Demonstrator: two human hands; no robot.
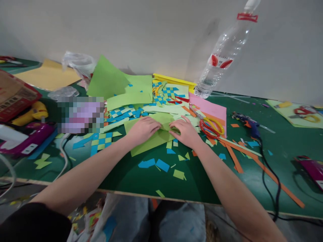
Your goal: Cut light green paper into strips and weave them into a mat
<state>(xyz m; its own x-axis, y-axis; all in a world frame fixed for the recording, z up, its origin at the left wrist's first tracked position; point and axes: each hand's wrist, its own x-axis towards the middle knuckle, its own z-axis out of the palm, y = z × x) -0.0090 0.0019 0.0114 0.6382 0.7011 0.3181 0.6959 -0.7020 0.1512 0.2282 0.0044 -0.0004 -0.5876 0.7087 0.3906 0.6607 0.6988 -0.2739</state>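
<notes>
A sheet of light green paper (148, 143) lies in front of me with its far part curled or folded up. My left hand (143, 130) is closed on its upper left part, fingers together and thumb hidden. Thumb and fingertips of my right hand (186, 131) pinch the same paper's right side near the fold. Just right of that hand rest scissors (213, 127) with red and yellow handles. Blue and green woven paper pieces (123, 113) lie beyond my left hand, and blue paper scraps (163, 165) are scattered nearer to me.
A tall plastic bottle (222, 57) stands at the back right by the wall. To the right is a blue glue gun (249, 126) with a black cord, beside orange paper strips (275, 179). At left are a purple device (27, 141) and a cardboard box (16, 95).
</notes>
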